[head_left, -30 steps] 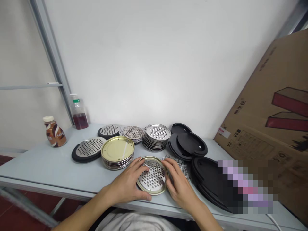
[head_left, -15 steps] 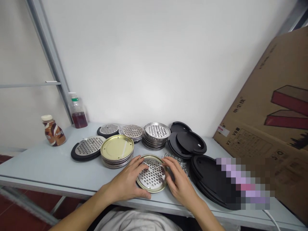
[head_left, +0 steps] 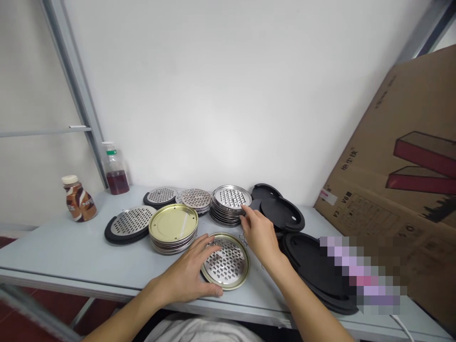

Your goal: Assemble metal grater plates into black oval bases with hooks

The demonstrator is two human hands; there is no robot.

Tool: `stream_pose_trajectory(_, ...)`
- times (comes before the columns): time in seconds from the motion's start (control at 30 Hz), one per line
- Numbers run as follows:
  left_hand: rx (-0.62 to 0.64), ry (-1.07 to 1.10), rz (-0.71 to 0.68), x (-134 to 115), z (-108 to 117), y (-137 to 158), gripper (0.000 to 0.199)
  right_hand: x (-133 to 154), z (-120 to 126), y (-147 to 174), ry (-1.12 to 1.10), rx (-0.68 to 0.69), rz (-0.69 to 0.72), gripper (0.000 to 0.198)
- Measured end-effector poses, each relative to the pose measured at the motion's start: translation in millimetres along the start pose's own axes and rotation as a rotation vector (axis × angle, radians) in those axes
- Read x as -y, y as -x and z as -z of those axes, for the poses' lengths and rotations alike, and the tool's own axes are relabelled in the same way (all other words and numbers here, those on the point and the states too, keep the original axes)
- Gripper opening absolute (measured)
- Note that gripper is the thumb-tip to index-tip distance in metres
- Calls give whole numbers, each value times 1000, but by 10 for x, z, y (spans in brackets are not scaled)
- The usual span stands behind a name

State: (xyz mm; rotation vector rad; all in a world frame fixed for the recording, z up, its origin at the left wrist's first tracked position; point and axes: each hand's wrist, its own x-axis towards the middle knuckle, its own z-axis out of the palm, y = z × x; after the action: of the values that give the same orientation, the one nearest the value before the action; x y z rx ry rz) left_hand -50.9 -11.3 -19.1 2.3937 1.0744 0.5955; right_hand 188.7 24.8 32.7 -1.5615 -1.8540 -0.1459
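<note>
A round metal grater disc point(head_left: 226, 268) lies inside a gold-rimmed round lid point(head_left: 247, 266) at the front of the table. My left hand point(head_left: 190, 275) rests around its left side, thumb and fingers spread. My right hand point(head_left: 261, 235) is at the right edge of a stack of silver rimmed grater discs point(head_left: 230, 209), thumb and forefinger apart; whether they touch the rim I cannot tell. Small metal rings point(head_left: 242, 239) lie partly hidden behind that hand. To the left of the gold-rimmed lid stands a stack of gold lids point(head_left: 173, 223).
Black round holders point(head_left: 283, 213) and another black stack point(head_left: 317, 270) are on the right. Grater discs on black bases point(head_left: 130, 221) and flat discs point(head_left: 195, 198) lie left and behind. Two bottles point(head_left: 80, 202) stand far left. A large cardboard box point(head_left: 402, 190) leans at the right.
My right hand has left the rim of the gold-rimmed lid and moved up and away to the silver stack. My left hand has stayed by the lid.
</note>
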Motion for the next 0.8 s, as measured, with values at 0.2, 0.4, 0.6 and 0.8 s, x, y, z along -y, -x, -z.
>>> stream_pose_trajectory(0.2,3,-19,6,-11,11,-3,90,1,-186,-220,78,34,-6,27)
stream_pose_trajectory(0.4,4,-12,4,-12,14,3,89,6,-187,-227,86,18,13,24)
stream_pose_trajectory(0.6,1,6,5,-8,13,4,88,-13,-159,-323,83,16,50,22)
stream_pose_trajectory(0.8,6,-1,2,11,7,2,89,-29,-129,-420,82,2,104,21)
